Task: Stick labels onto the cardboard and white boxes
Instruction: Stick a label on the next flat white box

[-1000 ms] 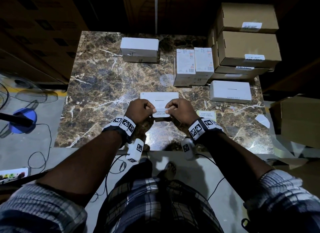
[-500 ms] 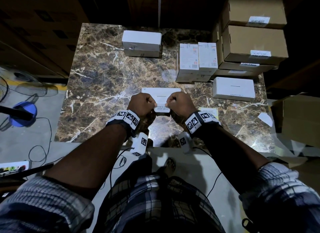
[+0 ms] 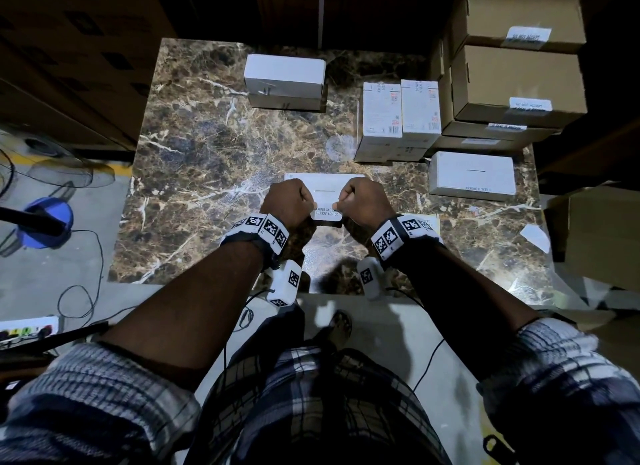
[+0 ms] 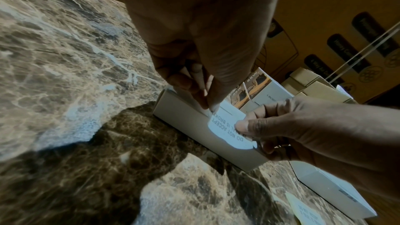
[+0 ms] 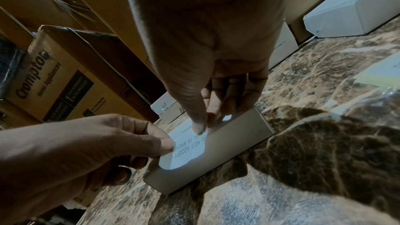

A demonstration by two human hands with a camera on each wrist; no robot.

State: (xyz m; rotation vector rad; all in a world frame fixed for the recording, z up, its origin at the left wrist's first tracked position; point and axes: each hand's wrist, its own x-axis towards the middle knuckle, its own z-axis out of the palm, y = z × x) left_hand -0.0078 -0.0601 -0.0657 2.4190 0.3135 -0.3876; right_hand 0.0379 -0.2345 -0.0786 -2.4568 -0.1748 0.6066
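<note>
A flat white box (image 3: 323, 186) lies on the marble table (image 3: 207, 153) in front of me. A white label (image 3: 327, 215) printed "DO NOT ACCEPT" is stretched over the box's near top edge. My left hand (image 3: 309, 206) pinches the label's left end between thumb and forefinger. My right hand (image 3: 341, 206) pinches its right end. The left wrist view shows the label (image 4: 227, 130) hanging past the edge of the box (image 4: 190, 119). In the right wrist view the label (image 5: 188, 150) lies curved, and I cannot tell how much of it touches the box (image 5: 229, 139).
Two stacked white boxes (image 3: 284, 73) sit at the back, another white box (image 3: 471, 175) at the right. Upright printed boxes (image 3: 400, 116) stand beside labelled cardboard boxes (image 3: 517, 82). A yellowish label sheet (image 3: 428, 222) and a paper scrap (image 3: 535, 236) lie right of my hands.
Both hands have carried the label forward from in front of the box onto its near top edge. Their pinch on the label's ends is unchanged.
</note>
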